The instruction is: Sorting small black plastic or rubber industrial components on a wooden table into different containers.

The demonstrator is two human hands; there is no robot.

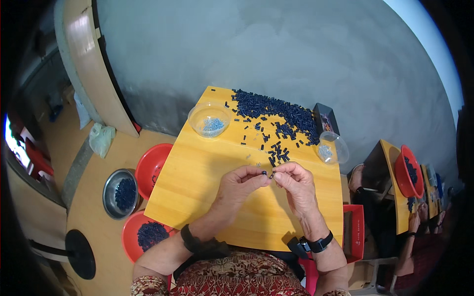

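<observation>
My left hand and my right hand meet above the near middle of a yellow wooden table. The left thumb and forefinger pinch a small dark cylindrical piece. Between the right fingertips is another tiny dark piece, close beside the first; its exact kind is too small to tell. Just beyond my fingers lies a loose cluster of short dark blue-black tubular pieces. Farther back, a large heap of the same pieces spreads along the table's far edge.
Clear plastic bowls with small shiny parts stand at left and right. A black box sits at the far right corner. Red basins and a metal bowl lie left, a red bin right. Another person's arm shows at right.
</observation>
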